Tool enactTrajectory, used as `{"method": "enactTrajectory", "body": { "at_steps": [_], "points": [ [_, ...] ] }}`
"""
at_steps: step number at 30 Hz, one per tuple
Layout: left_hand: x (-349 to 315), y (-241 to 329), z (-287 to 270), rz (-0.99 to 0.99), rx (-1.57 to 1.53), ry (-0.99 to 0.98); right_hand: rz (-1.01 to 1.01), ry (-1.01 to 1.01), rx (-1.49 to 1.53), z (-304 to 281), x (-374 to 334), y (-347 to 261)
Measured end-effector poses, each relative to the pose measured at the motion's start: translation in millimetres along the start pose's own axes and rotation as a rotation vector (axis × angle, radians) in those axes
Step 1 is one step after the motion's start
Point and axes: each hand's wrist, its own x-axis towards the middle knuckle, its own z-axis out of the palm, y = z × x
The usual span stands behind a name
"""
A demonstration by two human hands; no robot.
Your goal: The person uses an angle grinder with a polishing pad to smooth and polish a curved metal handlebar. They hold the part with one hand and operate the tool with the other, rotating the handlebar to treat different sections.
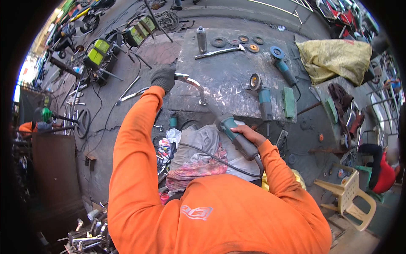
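Note:
My left hand [164,78], in a dark grey work glove, is closed round one end of a bent shiny metal tube [196,85]. The tube's curved end points down toward me over the near edge of a worn flat board [230,89]. My bare right hand [250,134] grips a teal and black angle grinder [237,139] above cloths on my lap [203,148]. The grinder's head faces the tube's lower end, close by; whether they touch I cannot tell. Its black cord loops across my lap.
Two more angle grinders [265,103] [284,70] lie on the board's right side, beside a green block [289,102]. Behind are several discs [253,48], a grey canister [201,40] and a metal tube [218,52]. Green welding machines [98,51] stand left; a beige chair [347,197] and a person in red [384,172], right.

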Motion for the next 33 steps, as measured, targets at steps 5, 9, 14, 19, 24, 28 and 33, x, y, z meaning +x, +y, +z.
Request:
{"method": "enactTrajectory", "body": {
  "at_steps": [5,9,14,19,24,28,33],
  "points": [
    [33.3,11.0,-3.1,0.073,0.049,-0.078,-0.189,0.116,-0.346,7.1,9.1,4.9],
    [53.3,13.0,1.7,0.061,-0.021,-0.137,-0.185,0.196,-0.479,13.0,9.6,11.2],
    [68.8,11.0,9.4,0.048,-0.003,-0.168,-0.140,0.145,-0.333,11.1,1.6,8.5],
    [74.4,9.0,14.6,0.052,-0.005,-0.160,-0.153,0.142,-0.260,13.3,-6.9,9.3],
    [77.4,8.6,19.5,0.051,-0.006,-0.162,-0.189,0.100,-0.301,10.7,-5.5,5.6],
    [86.7,7.5,22.8,0.037,-0.003,-0.182,-0.116,0.118,-0.242,10.2,0.3,4.9],
    [103.0,4.0,29.5,0.092,-0.007,-0.229,-0.239,0.168,-0.369,11.2,1.4,9.7]
  ]
}}
